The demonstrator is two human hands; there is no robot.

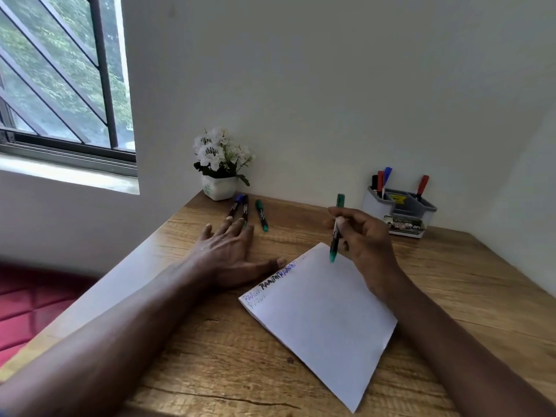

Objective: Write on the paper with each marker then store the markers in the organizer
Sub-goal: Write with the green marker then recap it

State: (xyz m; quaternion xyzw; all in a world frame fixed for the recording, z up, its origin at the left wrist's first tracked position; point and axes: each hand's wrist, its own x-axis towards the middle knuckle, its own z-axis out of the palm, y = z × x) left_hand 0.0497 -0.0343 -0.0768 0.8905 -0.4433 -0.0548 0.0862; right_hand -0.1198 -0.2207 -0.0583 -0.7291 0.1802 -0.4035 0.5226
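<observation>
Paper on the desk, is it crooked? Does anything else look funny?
Yes, the white paper sheet lies slanted to the wooden desk's edge, its writing squeezed along one edge. Three loose markers lie by the white flower pot, not in the grey organizer. Nothing looks spilled or broken.

You have one wide-angle view, worn on your head. It looks forward and down from close above the wooden desk [216, 371] and faces the white wall [301, 85], with the paper [325, 320] low at centre and a window [60, 70] at upper left.
</observation>
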